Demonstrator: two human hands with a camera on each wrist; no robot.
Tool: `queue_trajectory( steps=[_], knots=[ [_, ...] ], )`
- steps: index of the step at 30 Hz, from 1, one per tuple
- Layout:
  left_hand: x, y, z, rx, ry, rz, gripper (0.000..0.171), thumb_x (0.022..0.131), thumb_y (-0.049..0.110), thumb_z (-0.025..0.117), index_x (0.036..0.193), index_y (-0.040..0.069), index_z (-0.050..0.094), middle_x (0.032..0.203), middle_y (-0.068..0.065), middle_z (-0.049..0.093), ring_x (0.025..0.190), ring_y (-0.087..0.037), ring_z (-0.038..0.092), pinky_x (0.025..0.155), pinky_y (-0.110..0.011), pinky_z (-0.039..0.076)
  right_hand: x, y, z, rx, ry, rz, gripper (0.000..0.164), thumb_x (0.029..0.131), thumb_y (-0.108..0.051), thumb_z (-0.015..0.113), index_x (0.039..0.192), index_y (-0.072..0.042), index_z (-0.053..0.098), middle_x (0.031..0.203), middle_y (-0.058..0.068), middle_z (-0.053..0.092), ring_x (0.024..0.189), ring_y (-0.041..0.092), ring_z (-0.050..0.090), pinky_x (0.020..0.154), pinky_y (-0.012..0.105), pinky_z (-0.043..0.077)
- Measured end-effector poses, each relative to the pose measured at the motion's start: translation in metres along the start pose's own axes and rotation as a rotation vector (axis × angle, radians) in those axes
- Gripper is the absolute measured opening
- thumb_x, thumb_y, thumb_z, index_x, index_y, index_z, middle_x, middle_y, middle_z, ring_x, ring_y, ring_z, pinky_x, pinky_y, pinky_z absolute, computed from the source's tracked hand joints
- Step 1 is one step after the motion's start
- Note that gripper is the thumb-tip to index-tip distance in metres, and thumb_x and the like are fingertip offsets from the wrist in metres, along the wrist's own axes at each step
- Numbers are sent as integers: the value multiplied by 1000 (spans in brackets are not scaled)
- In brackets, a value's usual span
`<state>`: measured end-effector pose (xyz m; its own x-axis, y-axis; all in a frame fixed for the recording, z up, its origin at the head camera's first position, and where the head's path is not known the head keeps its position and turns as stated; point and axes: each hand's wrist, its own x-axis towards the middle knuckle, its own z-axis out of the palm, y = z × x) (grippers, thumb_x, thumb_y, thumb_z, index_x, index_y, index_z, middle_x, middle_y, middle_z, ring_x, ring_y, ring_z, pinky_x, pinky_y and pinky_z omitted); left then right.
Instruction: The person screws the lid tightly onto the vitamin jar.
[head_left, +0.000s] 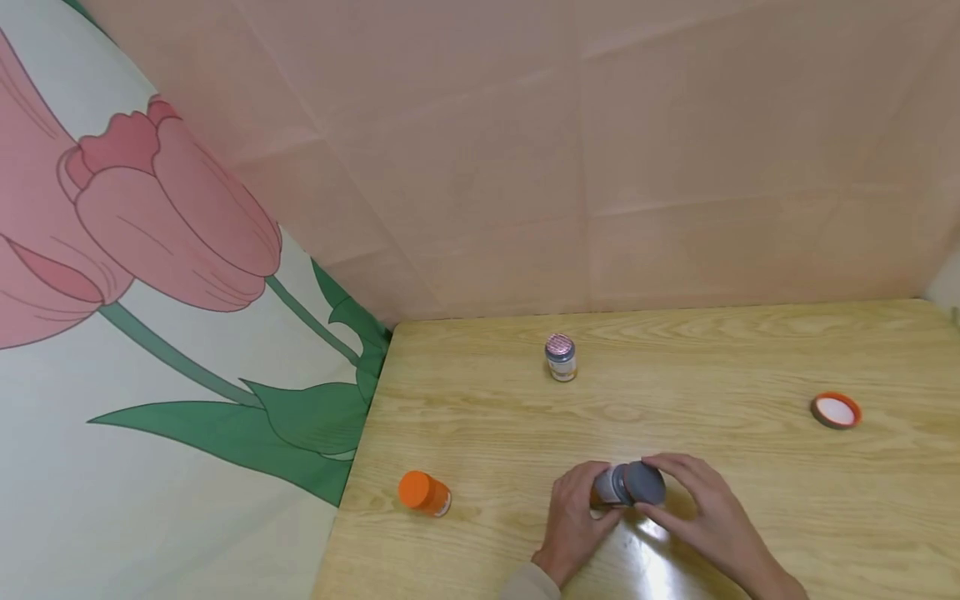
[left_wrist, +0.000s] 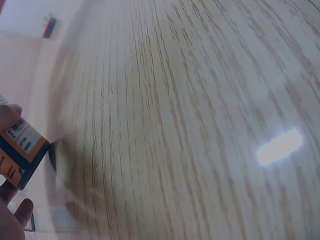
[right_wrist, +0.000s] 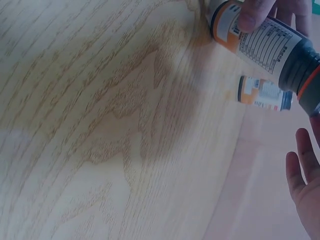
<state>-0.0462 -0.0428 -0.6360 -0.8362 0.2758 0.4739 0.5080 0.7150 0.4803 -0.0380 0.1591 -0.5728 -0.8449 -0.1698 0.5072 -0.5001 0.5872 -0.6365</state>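
Note:
In the head view my left hand (head_left: 572,521) grips the body of a supplement bottle (head_left: 606,487), which lies tilted with its mouth to the right. My right hand (head_left: 708,512) pinches a dark grey cap (head_left: 647,483) with an orange-red rim between thumb and fingers, at the bottle's mouth. Up close in the right wrist view, the bottle (right_wrist: 267,45) has a white and orange label, and the cap (right_wrist: 311,95) meets its ridged neck. How firmly the cap sits cannot be told. The left wrist view shows the bottle's lower end (left_wrist: 22,150) near the table.
Farther back on the wooden table (head_left: 480,400) stands a second bottle (head_left: 561,358) with a pinkish foil-like top. An orange-capped bottle (head_left: 424,493) stands at the left. A loose cap (head_left: 836,411) lies inside-up at the right. A tulip-print cloth (head_left: 225,467) hangs beside the left edge.

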Motion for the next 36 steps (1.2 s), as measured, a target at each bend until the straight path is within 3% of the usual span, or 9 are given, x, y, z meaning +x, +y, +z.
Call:
queue_trajectory(
  steps=[20,28,36],
  knots=[
    [0,0,-1,12,-16,-17,62,70,28,89,124,21,59,122,7,66,114,-7,62,96,-29,51,-2,-2,8,-15,-2,21,66,51,-11,94,113,-8,71,113,4,66,113,-2,47,103,-1,22],
    [1,0,-1,26,11,23,65,68,26,90,125,19,59,121,6,67,113,-8,63,94,-28,51,-3,-2,11,-28,27,24,67,50,-12,95,112,-7,71,111,6,65,110,1,49,102,-1,23],
    [0,0,0,24,6,14,65,68,26,89,125,20,59,121,7,66,113,-8,63,94,-28,50,-4,-5,16,-71,65,62,72,48,-17,96,114,-7,71,106,4,64,102,5,51,98,1,26]
  ],
)
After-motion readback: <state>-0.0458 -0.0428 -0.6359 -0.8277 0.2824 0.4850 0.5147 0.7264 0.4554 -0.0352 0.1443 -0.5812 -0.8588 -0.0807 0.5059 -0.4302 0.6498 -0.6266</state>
